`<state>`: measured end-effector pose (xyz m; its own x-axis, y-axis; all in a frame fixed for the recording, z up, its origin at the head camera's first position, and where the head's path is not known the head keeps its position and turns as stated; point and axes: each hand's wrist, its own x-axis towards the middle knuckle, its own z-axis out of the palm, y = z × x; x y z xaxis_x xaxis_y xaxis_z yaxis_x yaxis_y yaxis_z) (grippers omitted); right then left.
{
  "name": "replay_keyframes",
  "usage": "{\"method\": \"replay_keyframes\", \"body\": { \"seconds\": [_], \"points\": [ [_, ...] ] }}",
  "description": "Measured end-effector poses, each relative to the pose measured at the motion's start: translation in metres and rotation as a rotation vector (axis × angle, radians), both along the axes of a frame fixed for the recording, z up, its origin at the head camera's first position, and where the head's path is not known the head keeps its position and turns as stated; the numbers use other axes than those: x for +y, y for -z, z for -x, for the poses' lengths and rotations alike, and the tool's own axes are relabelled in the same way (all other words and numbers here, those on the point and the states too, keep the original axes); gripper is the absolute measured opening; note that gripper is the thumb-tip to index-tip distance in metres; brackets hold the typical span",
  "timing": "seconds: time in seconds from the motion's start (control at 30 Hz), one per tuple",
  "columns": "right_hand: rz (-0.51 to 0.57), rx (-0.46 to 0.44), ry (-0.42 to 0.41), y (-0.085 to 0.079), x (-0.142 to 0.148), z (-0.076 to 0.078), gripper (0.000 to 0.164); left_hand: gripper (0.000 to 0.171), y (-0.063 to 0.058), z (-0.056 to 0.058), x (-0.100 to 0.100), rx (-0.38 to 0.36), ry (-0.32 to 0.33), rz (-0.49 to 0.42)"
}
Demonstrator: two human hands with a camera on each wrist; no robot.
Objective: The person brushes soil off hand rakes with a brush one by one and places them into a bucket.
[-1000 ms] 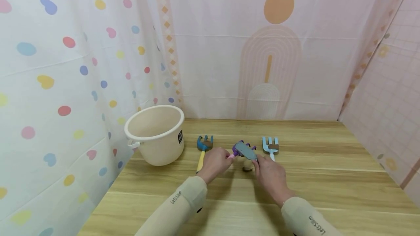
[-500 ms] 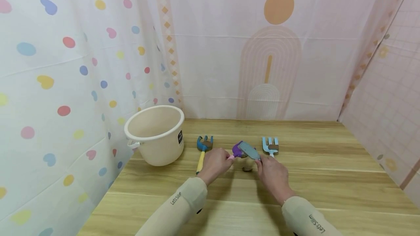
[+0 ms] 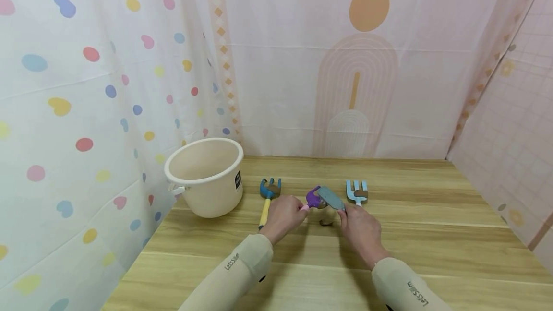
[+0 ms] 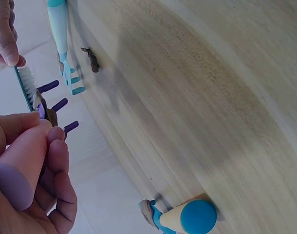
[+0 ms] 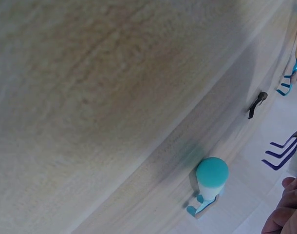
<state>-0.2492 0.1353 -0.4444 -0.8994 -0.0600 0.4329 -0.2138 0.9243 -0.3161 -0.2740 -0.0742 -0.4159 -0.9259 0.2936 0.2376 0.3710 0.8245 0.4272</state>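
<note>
My left hand point(image 3: 282, 216) grips the pink handle of a small purple hand rake point(image 3: 313, 198), held above the table. In the left wrist view, brown mud-like clumps point(image 4: 51, 116) cling to the base of its tines. My right hand point(image 3: 362, 234) pinches the end of a brush point(image 3: 331, 198) with a grey-blue back. Its white bristles point(image 4: 27, 78) face the rake head and meet the clumps there. Below the two tools, a dark brown clump point(image 3: 326, 222) lies on the table.
A cream bucket point(image 3: 220, 200) stands at the left. Between it and my left hand lies a blue hand rake point(image 3: 265, 212) with a yellow handle. Beyond my right hand is a light blue garden fork point(image 3: 349, 193). Both carry brown patches. Curtains hang behind the wooden table point(image 3: 423, 234).
My right hand has shifted slightly right, carrying the brush across the rake head towards the tines. The left hand and the rake have stayed nearly still.
</note>
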Motion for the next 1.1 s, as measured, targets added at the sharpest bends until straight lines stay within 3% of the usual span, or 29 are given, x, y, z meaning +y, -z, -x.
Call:
{"method": "replay_keyframes", "body": {
  "seconds": [0.13,0.4,0.57,0.8,1.1],
  "points": [
    [-0.002,-0.001,0.001,-0.001,0.001,0.001,0.019,0.056,0.001,0.000,0.000,-0.003,-0.010,0.009],
    [0.001,-0.110,0.054,-0.004,0.011,0.003,0.023,0.054,0.000,-0.001,0.002,-0.030,-0.026,0.012],
    [0.039,-0.057,0.019,-0.003,0.008,0.000,0.025,0.054,0.000,-0.001,0.002,-0.038,-0.025,0.005],
    [0.016,0.111,-0.075,0.001,-0.005,-0.008,0.019,0.056,0.000,0.002,-0.002,-0.036,-0.036,-0.015],
    [-0.036,0.120,-0.032,0.005,-0.003,-0.006,0.019,0.058,0.002,0.003,-0.002,-0.023,-0.026,0.002]
  ]
}}
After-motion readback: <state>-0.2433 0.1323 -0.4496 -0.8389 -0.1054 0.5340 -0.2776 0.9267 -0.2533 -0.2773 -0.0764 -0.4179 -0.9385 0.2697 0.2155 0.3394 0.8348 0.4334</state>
